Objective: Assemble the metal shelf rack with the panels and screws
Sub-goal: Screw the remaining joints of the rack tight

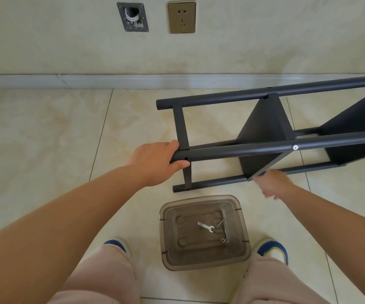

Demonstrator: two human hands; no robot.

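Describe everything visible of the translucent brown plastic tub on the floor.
The translucent brown plastic tub is squarish with rounded corners, open-topped and upright on the pale tiled floor, between the person's shoes and just in front of the dark metal rack. Inside lie a small flat silver wrench, a thin metal rod and some small silver fasteners. Neither hand touches it.

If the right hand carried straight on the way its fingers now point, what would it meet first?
The right hand points up-left at the near corner of the dark shelf panel; its fingertips look at or almost on that edge, so the panel comes first. Actual contact is unclear.
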